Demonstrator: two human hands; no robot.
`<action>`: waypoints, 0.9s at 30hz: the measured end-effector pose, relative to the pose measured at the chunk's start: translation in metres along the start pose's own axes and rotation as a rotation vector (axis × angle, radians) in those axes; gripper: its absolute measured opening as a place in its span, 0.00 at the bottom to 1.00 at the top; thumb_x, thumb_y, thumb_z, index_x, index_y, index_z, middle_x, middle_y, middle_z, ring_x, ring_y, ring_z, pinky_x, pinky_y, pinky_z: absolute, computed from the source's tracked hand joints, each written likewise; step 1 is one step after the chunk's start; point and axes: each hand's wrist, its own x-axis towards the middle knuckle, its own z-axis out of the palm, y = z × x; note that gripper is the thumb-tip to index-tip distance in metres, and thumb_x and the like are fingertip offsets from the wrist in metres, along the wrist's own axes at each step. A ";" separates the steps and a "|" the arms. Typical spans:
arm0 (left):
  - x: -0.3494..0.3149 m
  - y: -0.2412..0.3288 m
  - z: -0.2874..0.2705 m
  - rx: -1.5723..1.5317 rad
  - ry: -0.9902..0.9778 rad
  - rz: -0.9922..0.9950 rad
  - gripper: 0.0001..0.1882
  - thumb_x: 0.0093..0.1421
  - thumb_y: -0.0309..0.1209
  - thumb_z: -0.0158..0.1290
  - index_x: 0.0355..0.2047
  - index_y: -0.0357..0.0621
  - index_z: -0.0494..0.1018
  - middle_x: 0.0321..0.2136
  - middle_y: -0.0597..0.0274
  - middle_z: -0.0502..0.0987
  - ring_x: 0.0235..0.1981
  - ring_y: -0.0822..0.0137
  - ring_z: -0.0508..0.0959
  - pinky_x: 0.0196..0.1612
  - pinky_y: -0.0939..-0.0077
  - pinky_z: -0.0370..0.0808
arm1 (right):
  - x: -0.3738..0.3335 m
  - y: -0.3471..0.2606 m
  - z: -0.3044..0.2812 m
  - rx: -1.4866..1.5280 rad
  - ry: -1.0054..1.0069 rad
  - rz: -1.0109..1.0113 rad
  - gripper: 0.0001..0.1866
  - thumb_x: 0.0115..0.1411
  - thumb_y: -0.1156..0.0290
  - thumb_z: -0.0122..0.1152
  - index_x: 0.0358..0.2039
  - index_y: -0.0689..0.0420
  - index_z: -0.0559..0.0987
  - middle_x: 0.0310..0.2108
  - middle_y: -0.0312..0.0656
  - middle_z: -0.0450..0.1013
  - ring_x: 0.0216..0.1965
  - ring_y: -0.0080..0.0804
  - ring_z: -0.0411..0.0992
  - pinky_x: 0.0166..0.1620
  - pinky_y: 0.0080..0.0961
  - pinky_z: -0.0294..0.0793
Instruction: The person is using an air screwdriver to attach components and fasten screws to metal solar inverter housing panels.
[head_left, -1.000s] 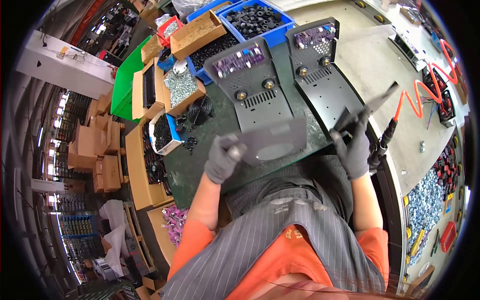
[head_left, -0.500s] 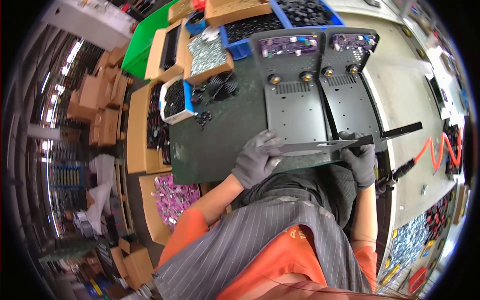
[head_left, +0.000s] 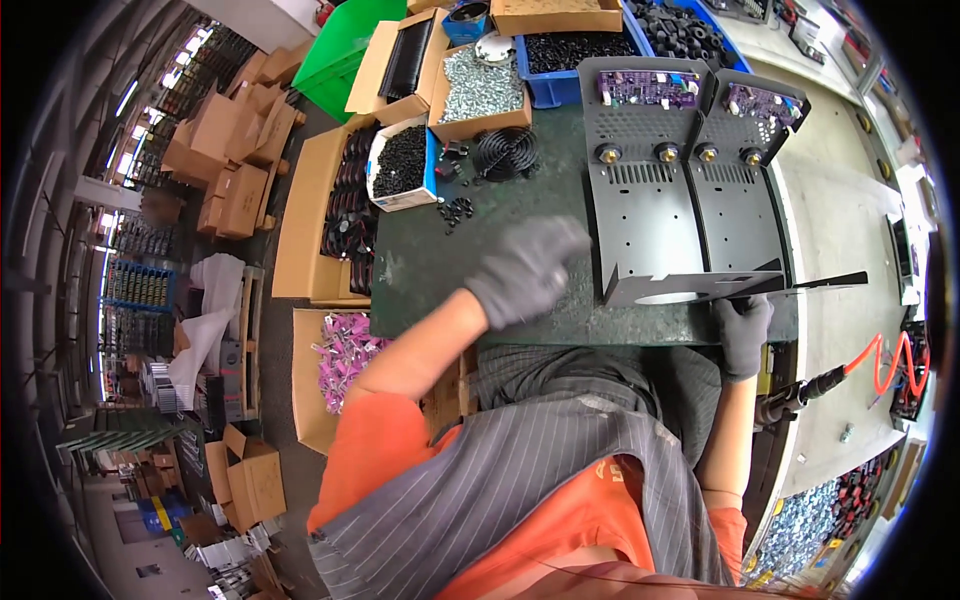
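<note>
My apron (head_left: pixel 590 430) lies over my lap, nearest me. My two gloved hands are apart from each other. My right hand (head_left: pixel 743 335) is at the right end of the plate (head_left: pixel 690 287) and just under a dark strip (head_left: pixel 835 282); its fingertips are partly hidden, so I can't tell how firmly it grips either. My left hand (head_left: pixel 530 270) is a blur over the table (head_left: pixel 415 265), left of the plate and clear of it; I can't tell how its fingers stand.

The plate is at the near ends of the two panels, its long axis running left to right, across my body. The strip juts out rightward past it. The left panel (head_left: pixel 650 220) and right panel (head_left: pixel 740 225) lie side by side, long axes pointing away from me, their far ends turned up and each bearing a purple board: left board (head_left: pixel 648 88), right board (head_left: pixel 765 103).

Left of the panels sits a round black grille (head_left: pixel 505 153); farther off, a box of screws (head_left: pixel 478 128) and a blue bin (head_left: pixel 552 93).
</note>
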 end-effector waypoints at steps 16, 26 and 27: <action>0.048 -0.142 -0.081 0.834 -0.668 -0.442 0.34 0.45 0.36 0.58 0.55 0.59 0.64 0.48 0.60 0.69 0.55 0.58 0.65 0.56 0.61 0.60 | -0.001 0.005 0.003 -0.110 0.091 -0.195 0.04 0.45 0.82 0.53 0.23 0.65 0.76 0.22 0.39 0.74 0.26 0.22 0.70 0.33 0.21 0.69; 0.026 -0.117 -0.108 0.592 -0.185 -0.396 0.34 0.43 0.41 0.61 0.52 0.54 0.66 0.44 0.58 0.72 0.45 0.60 0.74 0.46 0.65 0.70 | -0.025 -0.026 -0.006 0.001 0.183 -0.199 0.22 0.46 0.78 0.57 0.45 0.63 0.70 0.45 0.48 0.69 0.45 0.39 0.68 0.51 0.32 0.63; 0.019 -0.112 -0.102 0.587 -0.190 -0.391 0.34 0.43 0.41 0.61 0.52 0.54 0.66 0.44 0.58 0.72 0.45 0.60 0.74 0.46 0.65 0.70 | -0.035 -0.034 -0.007 -0.042 0.370 -0.276 0.27 0.47 0.78 0.57 0.50 0.64 0.67 0.49 0.49 0.67 0.47 0.39 0.67 0.51 0.31 0.64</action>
